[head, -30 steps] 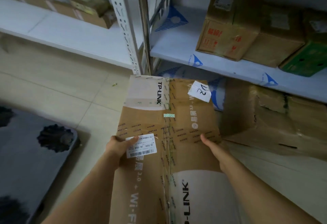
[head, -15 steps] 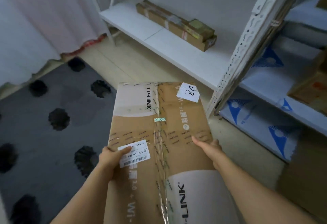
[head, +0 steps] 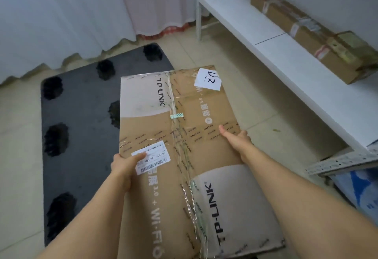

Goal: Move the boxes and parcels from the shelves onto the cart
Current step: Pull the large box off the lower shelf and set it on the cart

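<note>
The tiled floor (head: 255,136) spreads under everything, and on it, left of the box I carry, lies the dark cart platform (head: 81,103) with black round patches. The box's left far corner hangs over the platform's right side. Right of the box runs the white shelf (head: 286,70), and on its back part lies a long taped cardboard parcel (head: 302,31), well apart from my box. Beyond the platform hang pale curtains (head: 81,13).

The TP-LINK carton (head: 184,156) itself is flat and wide, sealed along its middle with clear tape, a handwritten white note (head: 207,79) at its far right corner.

My left hand (head: 124,166) grips the carton's left edge, thumb lying on top across the barcode label (head: 152,159), the other fingers hidden beneath. My right hand (head: 238,139) clasps the right edge, thumb stretched flat on the top face, fingers curled round the side; how far they reach under I cannot tell.
</note>
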